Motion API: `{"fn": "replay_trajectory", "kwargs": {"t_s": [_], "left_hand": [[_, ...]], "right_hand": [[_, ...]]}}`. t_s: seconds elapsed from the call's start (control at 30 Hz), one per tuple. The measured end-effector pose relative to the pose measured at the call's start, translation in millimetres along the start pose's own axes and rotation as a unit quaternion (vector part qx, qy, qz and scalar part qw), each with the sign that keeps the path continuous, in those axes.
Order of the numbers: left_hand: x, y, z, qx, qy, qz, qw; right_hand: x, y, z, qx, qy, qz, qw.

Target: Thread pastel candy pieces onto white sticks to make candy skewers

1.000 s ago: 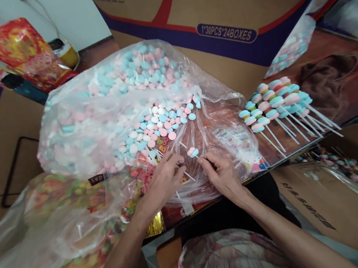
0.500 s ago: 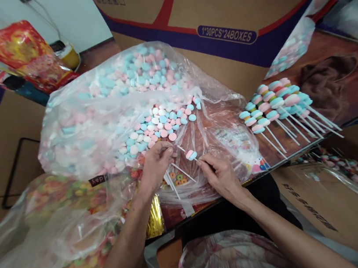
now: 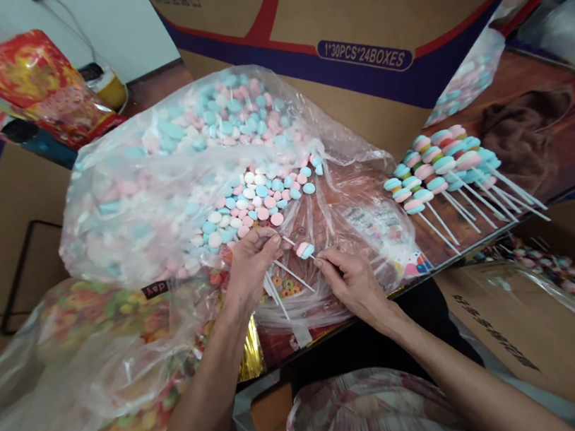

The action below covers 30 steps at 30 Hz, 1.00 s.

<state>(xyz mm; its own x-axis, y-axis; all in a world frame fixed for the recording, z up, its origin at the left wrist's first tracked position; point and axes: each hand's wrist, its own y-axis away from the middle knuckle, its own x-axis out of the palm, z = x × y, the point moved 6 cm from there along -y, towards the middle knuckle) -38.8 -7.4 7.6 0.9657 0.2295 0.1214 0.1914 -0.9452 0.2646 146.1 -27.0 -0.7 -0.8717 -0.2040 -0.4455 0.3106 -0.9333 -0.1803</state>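
Observation:
My right hand [image 3: 351, 279] pinches a thin white stick with a pink and a blue candy disc [image 3: 304, 249] threaded on its tip. My left hand [image 3: 250, 263] is closed at the edge of the loose pastel candies [image 3: 256, 202], with several white sticks [image 3: 277, 285] poking out under its palm. Whether it grips a candy I cannot tell. Both hands work over the open mouth of a big clear plastic bag [image 3: 155, 184] full of pink, blue and white discs.
Several finished candy sticks [image 3: 444, 168] lie fanned on the brown table at right. A second bag of colourful ring candies [image 3: 102, 341] sits at lower left. Large cardboard boxes [image 3: 360, 12] stand behind, and an open box [image 3: 538, 323] at lower right. A brown cloth [image 3: 521, 125] lies far right.
My left hand moved up from the sticks by my right hand to the edge of the loose candies. The right hand kept the partly filled stick almost still.

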Motion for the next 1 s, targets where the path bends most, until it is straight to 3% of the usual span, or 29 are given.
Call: {"fn": "replay_trajectory", "kwargs": {"t_s": [0.3, 0.53, 0.6, 0.73, 0.87, 1.0], "left_hand": [[0.9, -1, -1, 0.06, -0.025, 0.023, 0.998], [0.4, 2, -13, 0.126, -0.165, 0.036, 0.978], [1.1, 4, -12, 0.114, -0.143, 0.021, 0.983], [5.3, 7, 2, 0.033, 0.004, -0.016, 0.999], [15.1, 10, 15, -0.046, 0.118, -0.05, 0.991], [27.3, 13, 16, -0.074, 0.143, -0.029, 0.987]], "right_hand": [[2, 0, 0, -0.011, 0.014, 0.008, 1.0], [3, -1, 7, -0.038, 0.045, 0.016, 0.998], [2, 0, 6, -0.033, 0.052, 0.003, 0.998], [2, 0, 4, -0.029, 0.044, -0.023, 0.998], [1, -1, 5, -0.034, 0.033, -0.034, 0.998], [-3, 0, 6, -0.023, -0.01, -0.038, 0.999]]}}
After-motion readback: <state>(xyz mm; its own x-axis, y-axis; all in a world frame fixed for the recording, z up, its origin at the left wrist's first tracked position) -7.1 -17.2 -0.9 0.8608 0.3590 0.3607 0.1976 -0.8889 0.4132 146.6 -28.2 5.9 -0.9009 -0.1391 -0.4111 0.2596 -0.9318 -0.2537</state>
